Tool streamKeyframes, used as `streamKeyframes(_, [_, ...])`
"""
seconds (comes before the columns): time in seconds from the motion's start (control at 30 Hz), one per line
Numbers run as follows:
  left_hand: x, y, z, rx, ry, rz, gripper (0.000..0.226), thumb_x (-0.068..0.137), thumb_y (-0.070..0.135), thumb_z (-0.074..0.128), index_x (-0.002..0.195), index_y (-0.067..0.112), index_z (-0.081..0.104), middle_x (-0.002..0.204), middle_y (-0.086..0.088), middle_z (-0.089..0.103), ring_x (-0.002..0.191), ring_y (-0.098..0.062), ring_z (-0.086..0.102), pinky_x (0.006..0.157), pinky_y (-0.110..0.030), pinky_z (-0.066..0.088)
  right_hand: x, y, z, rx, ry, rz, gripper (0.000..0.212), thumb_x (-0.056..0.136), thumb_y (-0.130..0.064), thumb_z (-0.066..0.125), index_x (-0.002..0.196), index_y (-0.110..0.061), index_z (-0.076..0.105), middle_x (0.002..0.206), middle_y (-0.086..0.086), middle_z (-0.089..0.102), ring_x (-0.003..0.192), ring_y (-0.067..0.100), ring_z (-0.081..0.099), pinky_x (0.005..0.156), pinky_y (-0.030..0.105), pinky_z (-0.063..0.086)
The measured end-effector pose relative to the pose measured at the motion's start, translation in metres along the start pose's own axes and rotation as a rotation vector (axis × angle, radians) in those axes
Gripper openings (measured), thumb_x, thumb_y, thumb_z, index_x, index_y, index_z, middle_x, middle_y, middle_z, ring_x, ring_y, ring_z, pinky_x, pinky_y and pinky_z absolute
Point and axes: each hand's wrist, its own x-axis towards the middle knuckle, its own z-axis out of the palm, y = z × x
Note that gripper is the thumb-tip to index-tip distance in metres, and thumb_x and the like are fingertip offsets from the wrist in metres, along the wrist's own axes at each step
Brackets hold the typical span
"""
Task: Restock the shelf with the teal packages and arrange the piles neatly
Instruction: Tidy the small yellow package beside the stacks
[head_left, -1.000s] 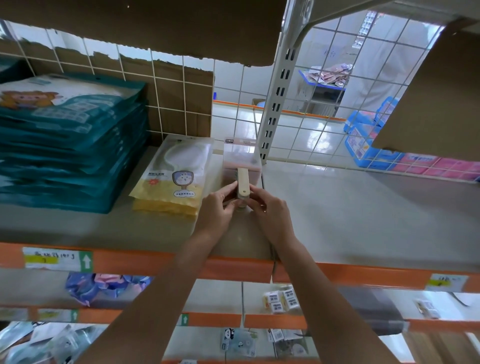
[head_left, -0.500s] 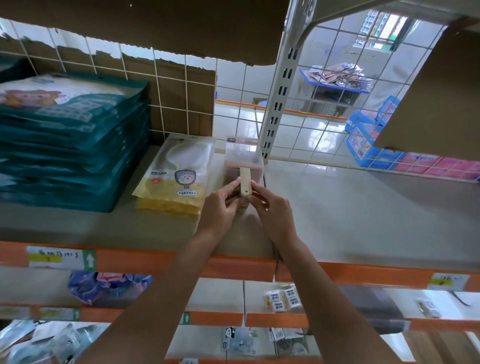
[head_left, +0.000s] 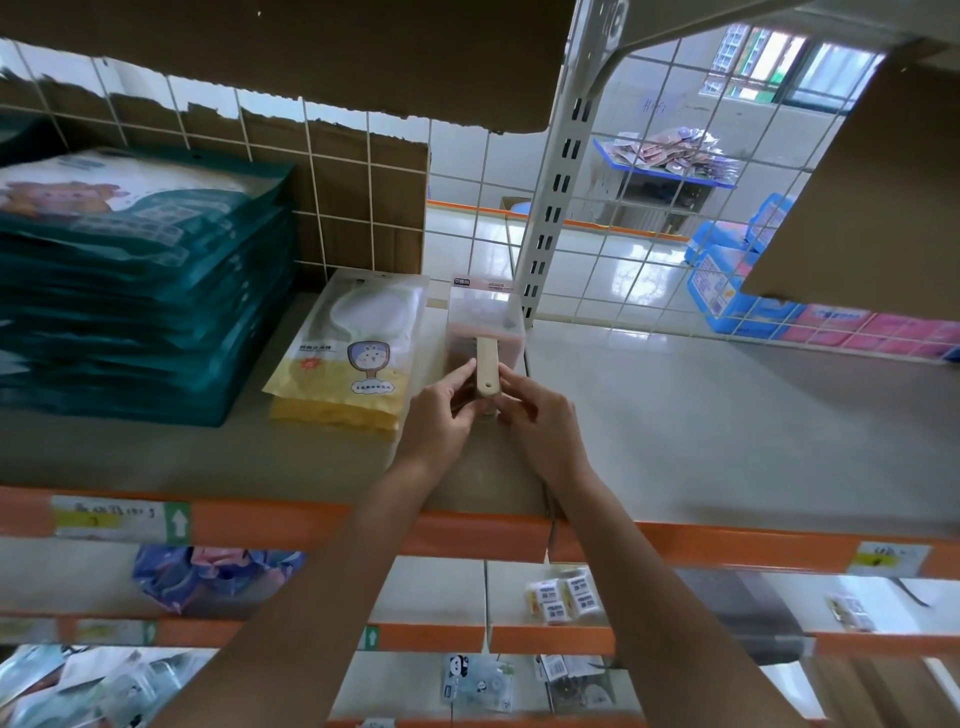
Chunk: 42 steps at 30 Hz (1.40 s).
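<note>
Handle (head_left: 487, 364), flat cream, pinched by left hand (head_left: 441, 411), right hand (head_left: 540, 418) — glossy teal packages (head_left: 140, 291).

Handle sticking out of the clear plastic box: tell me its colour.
The flat handle is cream, shown best in the head view.

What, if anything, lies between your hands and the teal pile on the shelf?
The yellow packets lie between the teal pile and the hands; the left hand and right hand both pinch the boxed brush.
</note>
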Motion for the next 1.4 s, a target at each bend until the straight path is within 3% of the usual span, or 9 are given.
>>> streamKeyframes(0.13, [0.0006, -0.0015, -0.0007, -0.008, -0.021, 0.003, 0.052, 0.086, 0.004, 0.062, 0.136, 0.006, 0.046, 0.131, -0.007, 0.055, 0.116, -0.008, 0.053, 0.094, -0.006, 0.038, 0.0003, 0.0024, 0.0003, 0.024, -0.007, 0.011, 0.042, 0.091, -0.011, 0.058, 0.130, -0.023, 0.055, 0.110, -0.001, 0.069, 0.099, 0.010, 0.066, 0.089, 0.036, 0.053])
streamKeyframes(0.27, [0.0007, -0.0021, -0.0007, 0.013, -0.017, 0.003, 0.052, 0.086, 0.002, 0.062, 0.136, 0.005, 0.046, 0.132, -0.007, 0.054, 0.112, -0.003, 0.050, 0.088, 0.003, 0.034, 0.0003, 0.0045, 0.0010, 0.044, -0.013, 0.029, 0.044, 0.091, -0.004, 0.056, 0.131, -0.021, 0.054, 0.113, 0.003, 0.068, 0.103, 0.012, 0.065, 0.090, 0.037, 0.053])
streamKeyframes(0.47, [-0.0004, -0.0018, -0.0003, -0.004, -0.020, 0.020, 0.053, 0.085, 0.004, 0.063, 0.135, 0.005, 0.046, 0.130, -0.007, 0.056, 0.113, -0.004, 0.050, 0.089, 0.001, 0.035, -0.0007, 0.0061, 0.0010, 0.046, -0.010, 0.023, 0.044, 0.091, -0.004, 0.056, 0.131, -0.021, 0.054, 0.111, 0.002, 0.069, 0.100, 0.011, 0.065, 0.089, 0.035, 0.054])
streamKeyframes(0.77, [-0.0014, 0.0033, 0.0004, -0.097, -0.013, -0.033, 0.050, 0.091, 0.023, 0.058, 0.136, 0.007, 0.045, 0.129, -0.006, 0.057, 0.115, -0.010, 0.054, 0.093, -0.011, 0.042, 0.0009, 0.0101, 0.0020, 0.031, 0.001, 0.059, 0.040, 0.090, 0.000, 0.055, 0.127, -0.015, 0.058, 0.113, 0.003, 0.068, 0.101, 0.011, 0.065, 0.091, 0.037, 0.053])
streamKeyframes(0.87, [-0.0004, 0.0024, 0.0012, -0.080, -0.002, -0.036, 0.044, 0.095, 0.022, 0.051, 0.135, 0.007, 0.046, 0.134, -0.008, 0.053, 0.123, -0.015, 0.050, 0.100, -0.019, 0.038, 0.0011, 0.0098, 0.0024, 0.015, -0.004, 0.053, 0.041, 0.089, 0.001, 0.055, 0.126, -0.016, 0.059, 0.113, 0.002, 0.068, 0.101, 0.011, 0.065, 0.090, 0.037, 0.053])
streamKeyframes(1.07, [0.0016, -0.0015, 0.0019, -0.049, 0.016, -0.043, 0.043, 0.093, 0.022, 0.055, 0.133, 0.009, 0.050, 0.129, -0.009, 0.057, 0.118, -0.019, 0.056, 0.101, -0.031, 0.043, 0.0008, 0.0068, 0.0015, -0.009, 0.004, 0.034, 0.039, 0.088, -0.005, 0.058, 0.124, -0.020, 0.061, 0.109, 0.001, 0.070, 0.095, 0.013, 0.067, 0.086, 0.035, 0.054])
streamKeyframes(1.27, [0.0007, 0.0014, 0.0005, -0.069, 0.009, -0.072, 0.043, 0.093, 0.025, 0.053, 0.133, 0.008, 0.050, 0.129, -0.010, 0.058, 0.118, -0.018, 0.055, 0.098, -0.022, 0.042, 0.0000, 0.0062, 0.0014, 0.002, 0.006, 0.031, 0.038, 0.090, -0.005, 0.056, 0.124, -0.021, 0.061, 0.105, 0.000, 0.071, 0.091, 0.009, 0.067, 0.084, 0.035, 0.055])
streamKeyframes(1.4, [0.0006, 0.0006, 0.0006, -0.072, -0.007, -0.067, 0.046, 0.090, 0.020, 0.059, 0.133, 0.007, 0.050, 0.127, -0.009, 0.059, 0.115, -0.014, 0.056, 0.088, -0.004, 0.040, 0.0000, 0.0068, 0.0015, 0.062, 0.005, 0.078, 0.035, 0.092, -0.008, 0.054, 0.125, -0.018, 0.060, 0.106, 0.004, 0.071, 0.093, 0.012, 0.068, 0.084, 0.041, 0.055])
